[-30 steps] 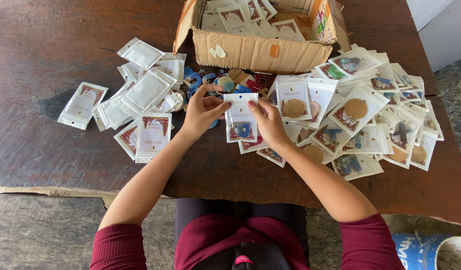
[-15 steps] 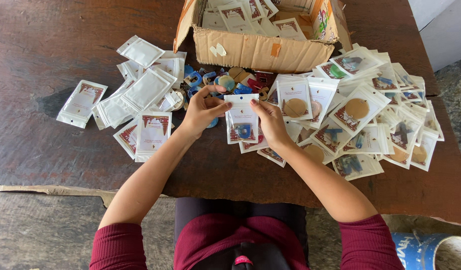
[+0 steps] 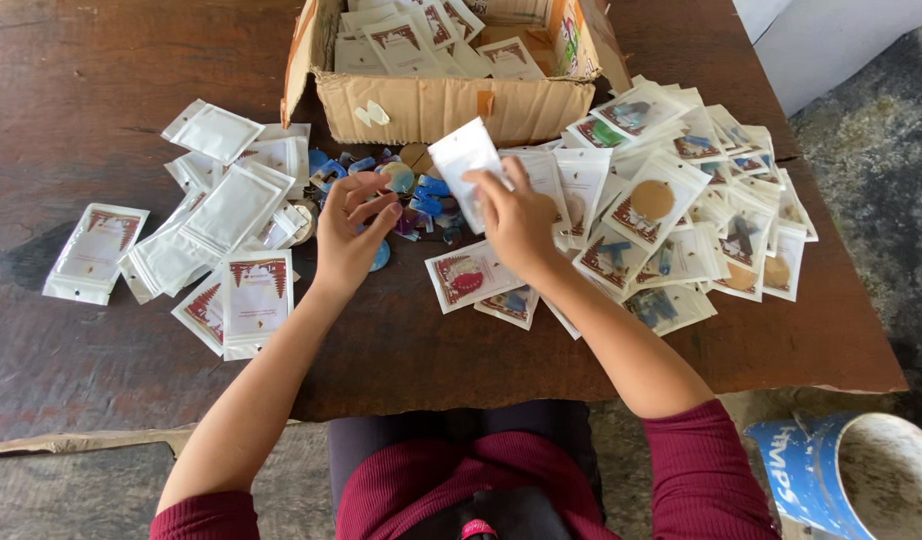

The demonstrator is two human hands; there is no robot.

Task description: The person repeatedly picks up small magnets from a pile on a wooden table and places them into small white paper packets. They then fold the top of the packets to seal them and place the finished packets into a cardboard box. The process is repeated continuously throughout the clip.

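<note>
My right hand (image 3: 518, 216) holds a small white plastic pouch (image 3: 464, 165) tilted up over the middle of the dark wooden table (image 3: 71, 80). My left hand (image 3: 347, 231) hovers with fingers spread just left of it, above a heap of small colourful trinkets (image 3: 418, 197), holding nothing that I can see. Filled pouches with round and blue items (image 3: 671, 190) are spread to the right. Empty white pouches (image 3: 231, 205) lie in a pile to the left.
An open cardboard box (image 3: 451, 100) with more pouches stands at the far side of the table. A blue and white bucket (image 3: 861, 480) sits on the ground at the lower right. The table's near edge runs just in front of my lap.
Both hands held one pouch together before. Now my left hand has let go and moved left over the trinkets, and my right hand has lifted the pouch up and away.
</note>
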